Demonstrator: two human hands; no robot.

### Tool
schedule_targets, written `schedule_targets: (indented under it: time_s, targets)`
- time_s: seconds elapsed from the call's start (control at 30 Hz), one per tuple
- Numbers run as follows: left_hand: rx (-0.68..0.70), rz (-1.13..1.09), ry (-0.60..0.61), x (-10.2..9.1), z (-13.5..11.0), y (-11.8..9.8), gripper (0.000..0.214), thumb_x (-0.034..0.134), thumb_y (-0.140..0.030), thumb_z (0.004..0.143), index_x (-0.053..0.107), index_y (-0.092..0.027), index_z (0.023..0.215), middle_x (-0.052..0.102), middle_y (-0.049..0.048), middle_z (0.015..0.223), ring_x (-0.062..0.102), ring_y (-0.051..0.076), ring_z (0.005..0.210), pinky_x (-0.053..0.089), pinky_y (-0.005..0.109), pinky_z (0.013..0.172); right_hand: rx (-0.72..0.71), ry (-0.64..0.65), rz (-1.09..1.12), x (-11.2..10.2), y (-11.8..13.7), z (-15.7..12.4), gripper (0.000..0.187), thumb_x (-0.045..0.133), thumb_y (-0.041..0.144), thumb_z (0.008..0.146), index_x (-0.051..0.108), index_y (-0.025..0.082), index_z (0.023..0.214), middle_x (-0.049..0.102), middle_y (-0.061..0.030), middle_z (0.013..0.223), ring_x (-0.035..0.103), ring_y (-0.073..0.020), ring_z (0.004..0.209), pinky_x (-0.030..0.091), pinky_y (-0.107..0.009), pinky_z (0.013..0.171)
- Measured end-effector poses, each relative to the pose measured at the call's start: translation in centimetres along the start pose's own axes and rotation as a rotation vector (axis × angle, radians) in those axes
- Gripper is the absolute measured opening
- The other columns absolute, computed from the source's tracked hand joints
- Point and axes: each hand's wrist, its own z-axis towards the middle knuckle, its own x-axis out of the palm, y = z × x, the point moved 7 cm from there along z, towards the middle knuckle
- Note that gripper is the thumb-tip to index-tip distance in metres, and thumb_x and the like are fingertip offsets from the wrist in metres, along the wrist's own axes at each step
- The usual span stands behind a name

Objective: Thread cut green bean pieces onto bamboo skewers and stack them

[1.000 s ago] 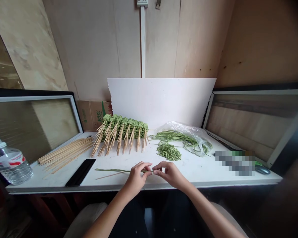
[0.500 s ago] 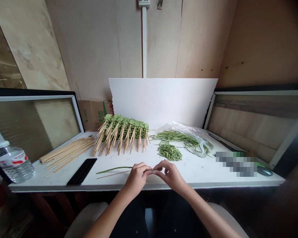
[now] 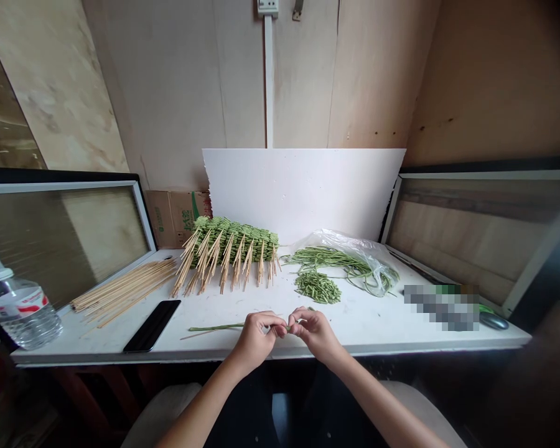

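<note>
Left hand point(image 3: 256, 336) closed, fingertips pinched green bean point(image 3: 214, 327) near middle of table's point(image 3: 378, 323) front edge. Right hand point(image 3: 315, 333) curled, pinched same bean's end (fingertips almost met left's). Bean's free length lay leftward on table, thin skewer point(image 3: 200, 335) just beside it. Cut bean pieces point(image 3: 317, 286) sat behind hands, phone point(image 3: 152, 325) toward front-left corner.

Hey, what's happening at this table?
A person works at a white table. The left hand and right hand pinch one end of a long green bean, which trails off to the left beside a thin stick. Behind lie a stack of bean-threaded skewers, loose bare skewers, a pile of cut pieces and a bag of whole beans.
</note>
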Motion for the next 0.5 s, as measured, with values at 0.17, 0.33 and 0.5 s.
schedule_targets:
  time_s: [0.17, 0.33, 0.5]
  targets:
    - [-0.028, -0.063, -0.004, -0.6, 0.3, 0.8, 0.020, 0.063, -0.018, 0.089, 0.078, -0.017, 0.074, 0.073, 0.0054, 0.070, 0.068, 0.018, 0.068, 0.054, 0.030, 0.071, 0.036, 0.004, 0.144, -0.5, 0.4, 0.3, 0.039, 0.077, 0.059, 0.081, 0.071, 0.021, 0.078, 0.069, -0.0042, 0.078, 0.065, -0.0206, 0.077, 0.052, -0.033, 0.075]
    - [-0.065, -0.029, -0.043, -1.6, 0.6, 2.2, 0.028, 0.063, -0.035, 0.096, 0.078, -0.016, 0.085, 0.074, 0.0078, 0.076, 0.067, 0.018, 0.072, 0.052, 0.029, 0.071, 0.082, -0.227, -0.126, -5.5, -0.8, 1.3, 0.041, 0.071, 0.060, 0.084, 0.079, 0.020, 0.083, 0.078, -0.0116, 0.092, 0.070, -0.0273, 0.086, 0.055, -0.037, 0.073]
    - [-0.044, 0.079, -0.030, -1.2, 0.4, 2.3, 0.036, 0.058, -0.045, 0.100, 0.080, -0.018, 0.092, 0.074, 0.0092, 0.083, 0.065, 0.019, 0.075, 0.050, 0.030, 0.071, 0.164, -0.311, -0.588, -10.4, -3.4, 1.5, 0.033, 0.062, 0.046, 0.089, 0.082, 0.021, 0.096, 0.080, -0.0112, 0.097, 0.071, -0.0301, 0.086, 0.055, -0.041, 0.080]
